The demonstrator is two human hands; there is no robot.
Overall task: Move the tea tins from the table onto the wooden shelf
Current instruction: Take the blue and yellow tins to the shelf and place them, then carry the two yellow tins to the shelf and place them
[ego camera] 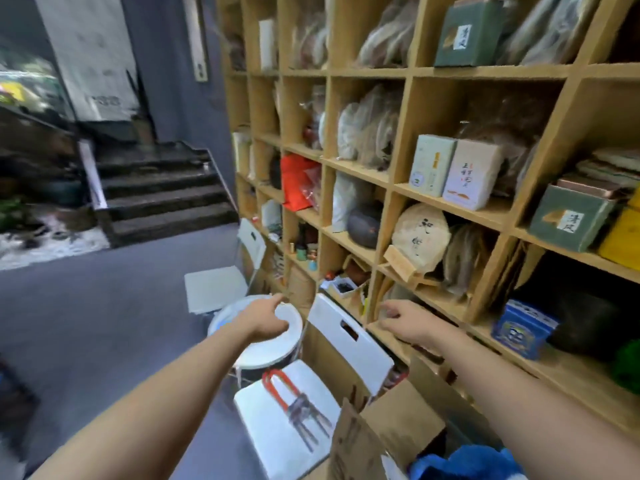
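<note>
pale wood runs the whole right side, the wooden shelf (450, 202) split into open cubbies, and that is where the tins sit as far as i can see: no tabletop is in sight at all, so any tins left to carry are out of view.

both hands are empty. the left hand (268, 318) hangs over a round white lid (273, 344), fingers loose and spread. the right hand (407, 320) reaches toward the front edge of a low cubby, fingers apart, holding nothing.

what could go wrong, to my eye: the floor by the shelf is crowded. a white folding chair (311, 393) with a red-handled tool (294, 396) on its seat stands right below the arms, with an open cardboard box (381, 431) beside it, so a step closer could knock a shin or tip the tool off. the cubbies are already stuffed, and pushing a tin in blind could shove a wrapped tea cake (420, 237) off its little stand.

counting what shows: two green tins (571, 220), one high and one lower right, one blue tin (523, 329), one yellow tin (623, 237) cut off by the frame edge, two pale upright tea boxes (453, 173) side by side, two white chairs, two bare hands.
</note>
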